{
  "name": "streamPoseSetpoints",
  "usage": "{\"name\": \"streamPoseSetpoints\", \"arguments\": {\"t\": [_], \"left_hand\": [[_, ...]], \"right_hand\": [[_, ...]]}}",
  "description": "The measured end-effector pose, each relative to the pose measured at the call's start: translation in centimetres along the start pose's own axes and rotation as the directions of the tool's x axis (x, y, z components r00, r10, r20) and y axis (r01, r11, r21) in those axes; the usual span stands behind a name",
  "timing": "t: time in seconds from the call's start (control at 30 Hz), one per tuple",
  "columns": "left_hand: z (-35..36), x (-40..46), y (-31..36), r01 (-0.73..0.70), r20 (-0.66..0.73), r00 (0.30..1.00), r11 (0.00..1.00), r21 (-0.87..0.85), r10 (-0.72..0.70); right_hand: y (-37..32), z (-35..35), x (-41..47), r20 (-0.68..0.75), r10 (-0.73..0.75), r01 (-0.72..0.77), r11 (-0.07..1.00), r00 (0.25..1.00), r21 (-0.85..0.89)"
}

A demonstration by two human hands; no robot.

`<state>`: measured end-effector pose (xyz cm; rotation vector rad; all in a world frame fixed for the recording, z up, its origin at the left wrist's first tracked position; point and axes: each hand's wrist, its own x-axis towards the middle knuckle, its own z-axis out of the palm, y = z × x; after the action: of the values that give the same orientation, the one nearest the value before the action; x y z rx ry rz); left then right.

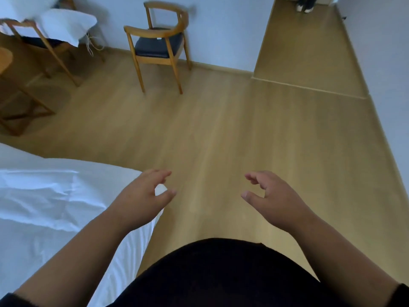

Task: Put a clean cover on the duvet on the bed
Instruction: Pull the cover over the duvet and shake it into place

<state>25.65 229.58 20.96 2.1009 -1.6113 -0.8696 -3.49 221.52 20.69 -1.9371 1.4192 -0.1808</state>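
Both hands are hovering empty, fingers loosely curled and parted. The left hand (141,196) is hanging over the corner of the bed (44,207); the right hand (272,198) is hanging over the floor (221,129). White bedding is covering the bed at lower left.

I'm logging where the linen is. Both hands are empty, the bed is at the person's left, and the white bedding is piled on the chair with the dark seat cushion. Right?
Not quite. In the head view the white bedding lies on the other chair, further left; the chair with the dark seat cushion is bare. The left hand and right hand are empty, the bed at left.
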Motion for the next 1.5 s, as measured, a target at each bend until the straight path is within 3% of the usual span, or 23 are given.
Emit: {"name": "streamPoseSetpoints", "arguments": {"t": [0.3, 0.53, 0.8, 0.97, 1.27, 1.37, 1.5], "left_hand": [[-1.1, 22.7, 2.7, 0.070, -0.005, 0.998, 0.997, 0.018, -0.070], [-7.6, 33.5, 1.2, 0.279, -0.128, 0.951, 0.959, -0.040, -0.282], [-16.6, 36.7, -9.3, 0.523, -0.278, 0.764, 0.812, -0.260, -0.582], [-25.1, 38.6, -19.3, 0.601, -0.297, 0.665, 0.727, -0.332, -0.685], [-40.7, 48.4, -32.1, 0.587, -0.323, 0.655, 0.729, -0.351, -0.683], [-43.4, 52.2, -36.4, 0.596, -0.306, 0.635, 0.702, -0.391, -0.710], [-47.4, 56.3, -42.8, 0.640, -0.284, 0.543, 0.608, -0.470, -0.791]], "right_hand": [[1.2, -7.5, 25.3, 0.094, -0.061, 0.065, 0.997, 0.994, -0.048], [-7.7, -12.1, 45.6, 0.329, -0.229, 0.294, 0.941, 0.916, -0.166], [-24.9, -1.9, 61.3, 0.539, -0.461, 0.611, 0.781, 0.704, -0.130], [-34.6, 5.1, 68.9, 0.577, -0.445, 0.618, 0.774, 0.685, -0.136], [-50.3, 11.5, 81.2, 0.601, -0.453, 0.641, 0.756, 0.659, -0.133], [-55.2, 15.2, 86.5, 0.628, -0.474, 0.676, 0.728, 0.618, -0.116], [-63.5, 21.0, 94.7, 0.717, -0.476, 0.726, 0.685, 0.510, -0.063]]}}
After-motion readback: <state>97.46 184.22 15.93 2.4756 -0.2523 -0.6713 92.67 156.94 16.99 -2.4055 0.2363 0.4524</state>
